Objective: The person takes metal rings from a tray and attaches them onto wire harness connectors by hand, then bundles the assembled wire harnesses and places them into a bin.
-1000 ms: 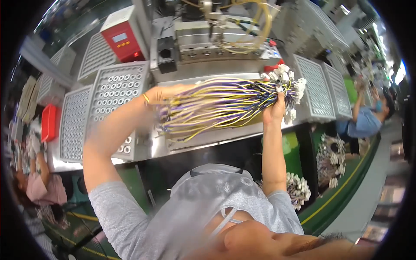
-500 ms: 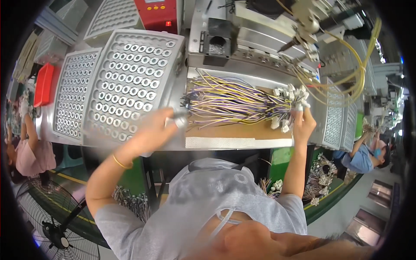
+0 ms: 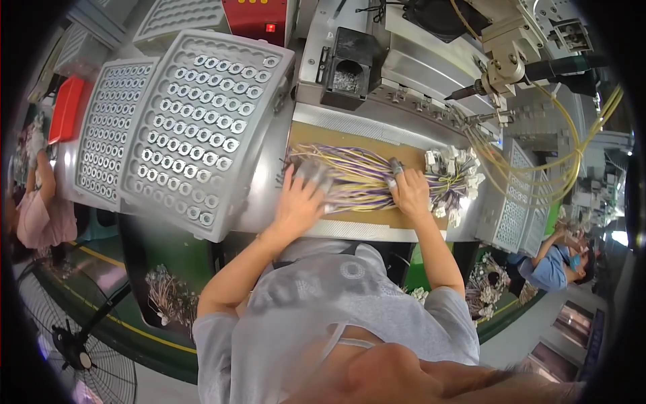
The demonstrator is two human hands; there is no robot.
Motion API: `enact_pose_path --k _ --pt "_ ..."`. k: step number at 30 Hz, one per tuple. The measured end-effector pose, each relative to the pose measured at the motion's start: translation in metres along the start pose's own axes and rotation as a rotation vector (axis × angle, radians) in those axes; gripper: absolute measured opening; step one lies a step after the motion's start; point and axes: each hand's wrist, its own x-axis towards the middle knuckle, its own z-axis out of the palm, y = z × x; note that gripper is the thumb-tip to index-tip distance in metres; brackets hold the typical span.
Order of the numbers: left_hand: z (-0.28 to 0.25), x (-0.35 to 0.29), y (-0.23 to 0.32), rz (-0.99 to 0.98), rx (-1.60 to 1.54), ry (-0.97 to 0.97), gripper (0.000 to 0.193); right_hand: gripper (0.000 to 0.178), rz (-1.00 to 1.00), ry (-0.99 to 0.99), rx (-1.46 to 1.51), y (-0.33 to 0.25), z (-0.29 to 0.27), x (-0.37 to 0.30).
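A bundle of yellow, purple and white wires (image 3: 360, 176) lies across a brown board on the bench, with white connectors (image 3: 457, 176) clustered at its right end. My right hand (image 3: 412, 192) is closed over the bundle just left of the connectors, its fingers bent down around the wires. Toward the loose wire ends, my left hand (image 3: 301, 202) rests over the bundle with fingers stretched and apart, the tips smeared by motion. Grey and white covers sit on several fingertips of both hands. What lies beneath the left fingers is hidden.
Left of the bundle stands a grey tray (image 3: 259, 151) with rows of metal ring-shaped parts, with a similar tray (image 3: 114, 135) beyond it. A black box (image 3: 345, 67) and a soldering iron (image 3: 465, 91) on a machine are behind the board. Co-workers sit at both sides.
My right hand has moved left from the connectors onto the wires. My left hand has come from the bundle's left end to lie over the wires. The bundle looks more gathered.
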Motion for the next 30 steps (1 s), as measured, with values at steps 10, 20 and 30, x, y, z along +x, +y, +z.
enact_pose_path --k 10,20,30 --pt "-0.003 -0.009 0.017 -0.027 0.109 -0.024 0.053 0.038 0.154 0.143 0.55 -0.011 -0.003 0.049" --pt "0.005 -0.016 0.008 -0.016 0.034 -0.029 0.05 0.022 0.56 -0.111 1.338 -0.011 0.028 0.076" --pt "-0.041 0.048 -0.009 0.021 -0.182 0.305 0.032 0.026 0.539 0.18 1.314 -0.027 -0.007 0.074"
